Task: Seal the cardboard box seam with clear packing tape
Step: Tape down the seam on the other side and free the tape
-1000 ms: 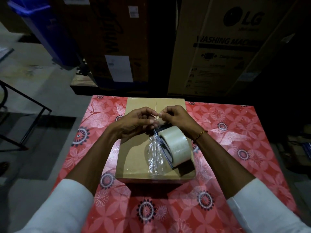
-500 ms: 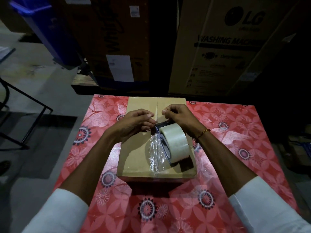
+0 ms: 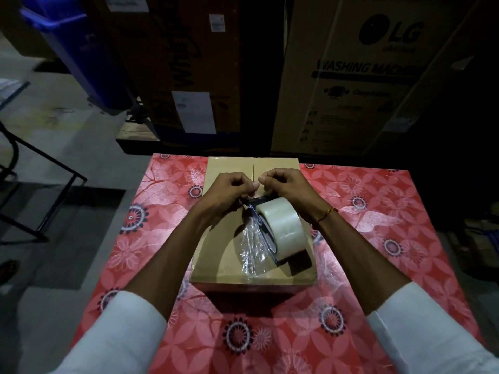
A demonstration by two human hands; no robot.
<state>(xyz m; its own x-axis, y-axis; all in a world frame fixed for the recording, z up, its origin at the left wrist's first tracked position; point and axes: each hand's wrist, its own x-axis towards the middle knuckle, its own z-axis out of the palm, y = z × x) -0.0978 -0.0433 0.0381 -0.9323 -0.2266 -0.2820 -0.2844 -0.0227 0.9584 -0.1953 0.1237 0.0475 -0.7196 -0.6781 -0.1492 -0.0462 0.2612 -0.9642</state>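
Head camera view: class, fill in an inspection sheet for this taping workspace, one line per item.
Surface: red floral tablecloth on a table.
Job's things: brown cardboard box, far seam untaped; clear packing tape roll on it; crinkled clear tape strip on the near seam.
Clutter: nothing seen.
Grippers: left hand and right hand, fingers pinching at the tape.
Cables: nothing seen.
Surroundings: large printed washing-machine carton, blue plastic bin.

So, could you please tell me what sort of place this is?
Probably a warehouse or appliance stockroom: a tall LG washing-machine carton and another big labelled carton stand behind the table, on a bare concrete floor.
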